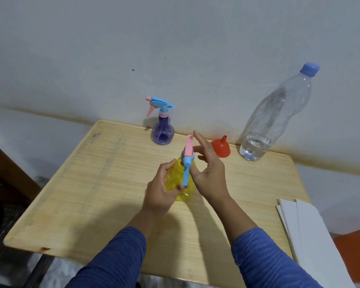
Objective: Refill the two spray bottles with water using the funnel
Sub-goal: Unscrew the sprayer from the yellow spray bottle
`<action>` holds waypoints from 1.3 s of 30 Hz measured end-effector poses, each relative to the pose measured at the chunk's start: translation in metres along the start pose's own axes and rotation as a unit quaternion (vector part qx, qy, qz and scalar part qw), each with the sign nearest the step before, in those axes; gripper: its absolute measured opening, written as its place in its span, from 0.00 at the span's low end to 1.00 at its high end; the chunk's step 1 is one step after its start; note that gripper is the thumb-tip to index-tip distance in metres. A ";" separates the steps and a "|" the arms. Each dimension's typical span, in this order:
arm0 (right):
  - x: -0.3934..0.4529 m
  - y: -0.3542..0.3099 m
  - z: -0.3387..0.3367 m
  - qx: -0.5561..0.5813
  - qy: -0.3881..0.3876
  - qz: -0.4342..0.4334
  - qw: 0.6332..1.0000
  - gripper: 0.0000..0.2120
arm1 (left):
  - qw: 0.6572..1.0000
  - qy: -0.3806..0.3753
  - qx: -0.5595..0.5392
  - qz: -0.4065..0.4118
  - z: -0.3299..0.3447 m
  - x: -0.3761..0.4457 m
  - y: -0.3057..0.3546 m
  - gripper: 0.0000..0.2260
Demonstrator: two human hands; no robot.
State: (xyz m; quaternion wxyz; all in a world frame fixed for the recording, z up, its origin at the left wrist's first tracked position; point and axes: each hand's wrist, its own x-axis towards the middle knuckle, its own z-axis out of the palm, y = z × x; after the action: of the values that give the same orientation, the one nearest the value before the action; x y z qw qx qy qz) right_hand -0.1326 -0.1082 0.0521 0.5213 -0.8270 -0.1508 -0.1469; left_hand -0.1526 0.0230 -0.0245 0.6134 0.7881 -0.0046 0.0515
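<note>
A yellow spray bottle (181,179) with a pink and blue trigger head stands in the middle of the wooden table (92,183). My left hand (161,190) grips its yellow body from the left. My right hand (208,169) is at the bottle's neck on the right, thumb against the collar, the other fingers spread and fairly straight. A purple spray bottle (162,133) with its head on stands at the back near the wall. A red funnel (220,147) lies mouth-down, spout up, behind my right hand. A clear water bottle (272,119) with a blue cap holds a little water at the back right.
White sheets of paper (306,229) lie over the table's right front corner. The wall runs close behind the table. A brown piece of furniture (6,173) stands off the left edge.
</note>
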 end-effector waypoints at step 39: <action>0.087 -0.028 -0.082 -0.175 0.105 0.044 0.978 0.30 | 1.000 -0.010 -0.011 -0.027 0.000 -0.003 0.009 0.29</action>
State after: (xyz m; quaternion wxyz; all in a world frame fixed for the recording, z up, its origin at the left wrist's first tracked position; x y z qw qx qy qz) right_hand -0.0713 -0.1631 0.1439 0.3876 -0.8912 -0.0310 -0.2338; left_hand -0.1558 0.0211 -0.0161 0.6234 0.7814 0.0098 0.0265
